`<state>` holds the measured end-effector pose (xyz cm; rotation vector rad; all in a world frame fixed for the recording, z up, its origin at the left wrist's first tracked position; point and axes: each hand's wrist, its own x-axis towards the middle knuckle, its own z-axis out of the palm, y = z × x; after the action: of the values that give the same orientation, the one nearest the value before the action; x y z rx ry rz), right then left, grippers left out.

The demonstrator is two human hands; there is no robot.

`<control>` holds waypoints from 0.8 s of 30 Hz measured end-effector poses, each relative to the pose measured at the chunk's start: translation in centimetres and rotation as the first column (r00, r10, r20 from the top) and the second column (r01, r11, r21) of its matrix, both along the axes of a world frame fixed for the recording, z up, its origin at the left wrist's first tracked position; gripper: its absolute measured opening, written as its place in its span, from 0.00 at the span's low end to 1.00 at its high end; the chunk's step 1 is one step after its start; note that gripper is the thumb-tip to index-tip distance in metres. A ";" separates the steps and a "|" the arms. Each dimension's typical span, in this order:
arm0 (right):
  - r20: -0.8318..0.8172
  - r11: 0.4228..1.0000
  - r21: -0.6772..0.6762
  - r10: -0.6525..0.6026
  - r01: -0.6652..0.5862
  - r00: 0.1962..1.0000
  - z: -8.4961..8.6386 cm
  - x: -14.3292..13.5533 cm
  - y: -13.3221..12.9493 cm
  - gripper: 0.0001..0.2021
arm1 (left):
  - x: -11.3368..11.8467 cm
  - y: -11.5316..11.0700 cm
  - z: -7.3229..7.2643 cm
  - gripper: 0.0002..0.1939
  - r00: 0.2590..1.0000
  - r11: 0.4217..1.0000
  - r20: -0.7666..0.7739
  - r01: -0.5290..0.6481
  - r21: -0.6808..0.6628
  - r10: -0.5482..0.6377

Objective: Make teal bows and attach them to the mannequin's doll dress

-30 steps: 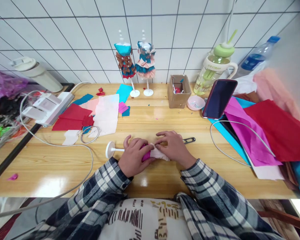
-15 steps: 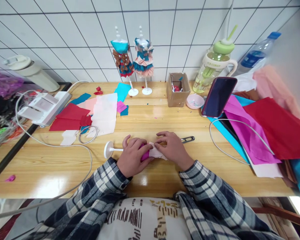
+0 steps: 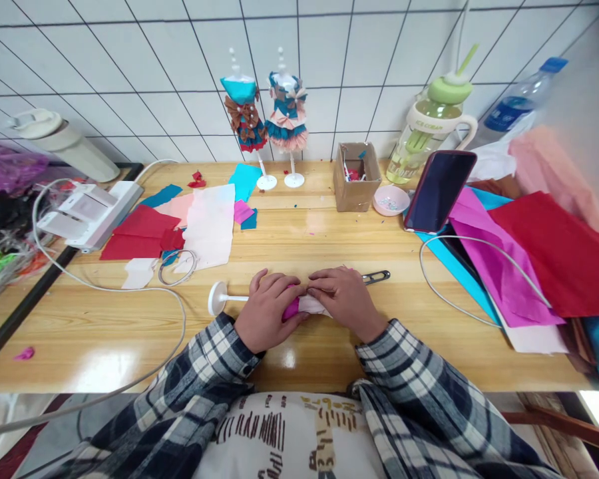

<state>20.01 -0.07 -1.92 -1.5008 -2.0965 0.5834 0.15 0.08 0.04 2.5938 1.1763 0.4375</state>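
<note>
A small white dress-form stand lies on its side on the table, its round base (image 3: 217,299) pointing left. My left hand (image 3: 267,309) wraps round its body, where magenta fabric (image 3: 291,310) shows between the fingers. At the right end of the form is a pale pink fabric piece (image 3: 311,305). My right hand (image 3: 347,299) pinches that piece against the form with thumb and fingers, close to the left fingertips. Just beyond the right hand lies a dark metal tool with a looped handle (image 3: 377,277), partly hidden by the hand.
Two dressed mini mannequins (image 3: 243,120) stand at the wall. A cardboard box (image 3: 355,186), pink bead dish (image 3: 390,200), leaning phone (image 3: 439,193) and green-lidded bottle (image 3: 426,130) are at back right. Red fabric (image 3: 137,233) and a power strip (image 3: 90,216) lie left, with a fabric pile (image 3: 554,259) right.
My right fingers have drawn together and shifted slightly left over the pale pink fabric, toward my left fingertips. My left hand keeps its hold. The camera view has shifted slightly.
</note>
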 end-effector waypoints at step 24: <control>-0.026 0.981 0.134 0.142 -0.137 0.990 0.1 0.3 -0.1 0.08 | -0.5 0.1 0.0 0.20 0.997 0.996 0.031 -0.063 -0.069 0.065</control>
<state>20.31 -0.14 -1.78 -1.2699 -2.1805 0.5067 -0.34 0.20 0.08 2.4879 1.2435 0.4445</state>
